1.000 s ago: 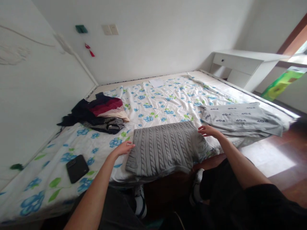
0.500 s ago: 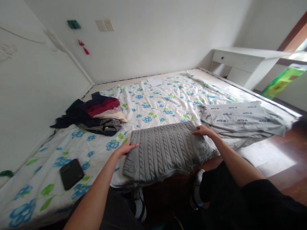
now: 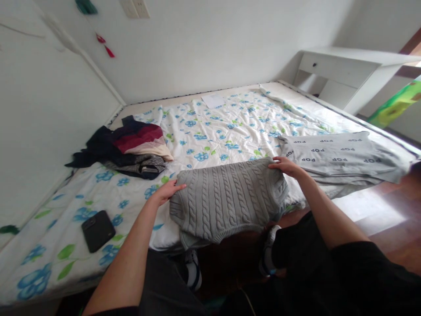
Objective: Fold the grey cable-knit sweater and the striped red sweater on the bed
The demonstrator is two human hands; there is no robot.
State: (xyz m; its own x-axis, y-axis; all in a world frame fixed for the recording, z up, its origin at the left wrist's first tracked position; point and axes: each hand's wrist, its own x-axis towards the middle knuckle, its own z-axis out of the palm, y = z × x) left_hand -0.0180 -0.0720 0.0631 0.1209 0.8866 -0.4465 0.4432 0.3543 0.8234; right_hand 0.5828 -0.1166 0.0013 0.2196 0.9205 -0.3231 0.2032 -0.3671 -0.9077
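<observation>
A grey cable-knit sweater (image 3: 226,199) lies folded at the near edge of the bed, its lower part hanging over the side. My left hand (image 3: 166,192) grips the sweater's upper left corner. My right hand (image 3: 285,165) holds the upper right corner, fingers curled over the knit. The top edge is raised a little off the bedding between both hands.
A floral sheet (image 3: 226,127) covers the bed. A pile of dark, maroon and beige clothes (image 3: 130,147) sits at the left. A black phone (image 3: 98,229) lies near the front left. A grey "POP" garment (image 3: 338,153) lies at the right. A white desk (image 3: 348,68) stands beyond.
Both hands have closed on the sweater's top corners and lifted that edge, bunching the sweater toward me. The view has tilted down a little.
</observation>
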